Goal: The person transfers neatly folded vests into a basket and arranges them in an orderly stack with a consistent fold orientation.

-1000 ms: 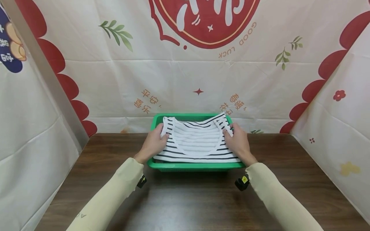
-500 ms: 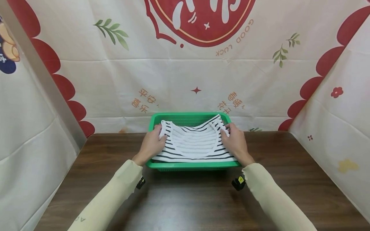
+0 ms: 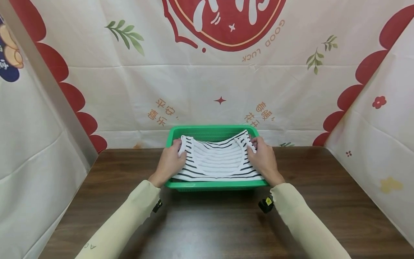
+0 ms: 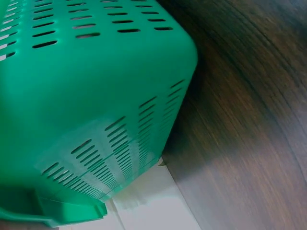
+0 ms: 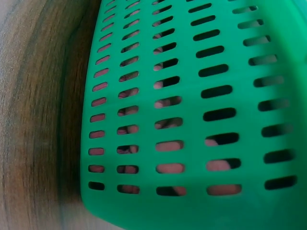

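A white shirt point(image 3: 218, 160) with black stripes and a wide scoop neck lies folded in a green plastic basket point(image 3: 213, 185), seen in the head view. My left hand point(image 3: 169, 161) pinches the shirt's left shoulder, thumb on top, beside the basket's left rim. At the opposite shoulder, my right hand point(image 3: 263, 160) pinches the cloth in the same way. The left wrist view is filled by the slotted outside of the basket point(image 4: 91, 91), with that hand out of sight. Through the slots of the basket point(image 5: 187, 110) in the right wrist view, something pinkish shows.
The basket stands at the far edge of a dark brown wooden table point(image 3: 207, 223). Close behind it hangs a printed white cloth point(image 3: 194, 86), and similar cloth closes off both sides. A black wrist camera point(image 3: 266, 204) sits below the right sleeve.
Both hands have brought the shirt's upper edge down and slightly nearer, so more of the basket's back wall shows. Over the last half second hardly anything differs.
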The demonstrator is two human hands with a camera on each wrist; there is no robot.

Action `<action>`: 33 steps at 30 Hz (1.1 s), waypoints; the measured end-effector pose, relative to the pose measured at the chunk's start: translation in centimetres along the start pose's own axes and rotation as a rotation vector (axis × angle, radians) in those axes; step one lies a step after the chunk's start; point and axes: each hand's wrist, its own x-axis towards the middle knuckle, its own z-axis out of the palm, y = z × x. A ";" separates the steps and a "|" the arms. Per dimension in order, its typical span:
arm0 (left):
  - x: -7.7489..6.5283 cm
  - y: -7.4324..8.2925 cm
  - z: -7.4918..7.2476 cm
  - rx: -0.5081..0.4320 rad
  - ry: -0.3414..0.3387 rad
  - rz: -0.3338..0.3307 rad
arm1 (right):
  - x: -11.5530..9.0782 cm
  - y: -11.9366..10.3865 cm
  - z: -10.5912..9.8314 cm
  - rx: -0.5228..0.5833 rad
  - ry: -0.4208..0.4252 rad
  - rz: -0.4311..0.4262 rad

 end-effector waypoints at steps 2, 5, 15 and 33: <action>-0.1 0.0 0.0 -0.021 0.009 0.000 | 0.0 0.0 0.0 0.010 0.003 -0.010; -0.2 0.0 0.1 -0.051 0.016 0.013 | 0.0 0.0 0.1 0.011 0.022 -0.044; -0.2 -0.2 0.4 0.175 0.046 0.193 | 0.2 0.4 0.5 -0.077 0.082 -0.226; -0.2 0.3 1.1 0.440 -0.091 0.122 | 0.0 0.5 0.6 -0.318 -0.055 -0.212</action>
